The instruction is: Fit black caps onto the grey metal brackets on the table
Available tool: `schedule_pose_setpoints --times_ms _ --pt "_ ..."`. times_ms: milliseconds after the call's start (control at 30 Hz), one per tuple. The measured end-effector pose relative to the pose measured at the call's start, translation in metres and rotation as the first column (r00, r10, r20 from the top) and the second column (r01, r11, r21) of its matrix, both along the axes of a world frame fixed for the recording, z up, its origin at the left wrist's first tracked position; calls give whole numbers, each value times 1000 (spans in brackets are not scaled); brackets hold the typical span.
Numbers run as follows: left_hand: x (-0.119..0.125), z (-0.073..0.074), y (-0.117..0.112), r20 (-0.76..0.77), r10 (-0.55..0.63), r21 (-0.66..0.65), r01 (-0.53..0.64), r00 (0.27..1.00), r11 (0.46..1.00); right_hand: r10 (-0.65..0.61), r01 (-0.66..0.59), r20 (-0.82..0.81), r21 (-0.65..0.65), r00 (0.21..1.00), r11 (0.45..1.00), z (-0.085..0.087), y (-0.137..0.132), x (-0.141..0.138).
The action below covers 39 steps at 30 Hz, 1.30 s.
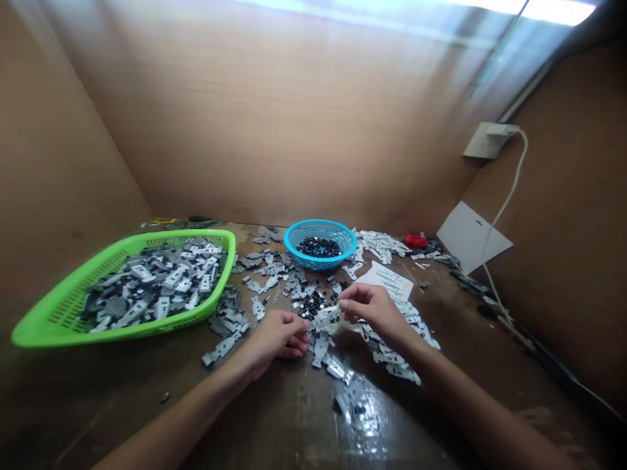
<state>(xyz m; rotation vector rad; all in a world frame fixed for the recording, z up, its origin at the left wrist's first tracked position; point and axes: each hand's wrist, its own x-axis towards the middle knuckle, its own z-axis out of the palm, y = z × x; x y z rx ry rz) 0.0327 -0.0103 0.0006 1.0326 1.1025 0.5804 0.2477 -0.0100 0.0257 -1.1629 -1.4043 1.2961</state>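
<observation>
bare right hand (372, 312) pinching a thin stamped-metal bracket (326, 316)

**Bench** (274, 424): brown wood top, scuffed, with a glare patch near the front.

**Items lying directly on it:**
- Green plastic basket (147, 334), rectangular, at left, tilted up on loose pieces along one side (cannot tell for certain).
- Blue round basket (313, 226), at the back, centre.
- Grey-and-silver metal plates (392, 369), loose, scattered from the back edge to the front centre.
- Black small parts (311, 305), a loose heap among the plates.
- White paper sheet (386, 281), right of centre, printed, partly under plates.
- Red object (416, 241), back right, type unclear.
- Dark tools (176, 223), back left corner, blurred.
- White cable (509, 323), along the right side.
</observation>
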Motion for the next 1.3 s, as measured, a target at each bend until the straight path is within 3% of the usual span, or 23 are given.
schedule_pose_setpoints --times_ms 367,1300 --pt "0 -4 0 19 3 6 -3 1000 1000 -19 20 25 -37 1000 999 -13 0 -13" --pt "-1 -9 2 31 0 5 0 1000 1000 -37 39 22 -79 999 996 -18 -1 -14"
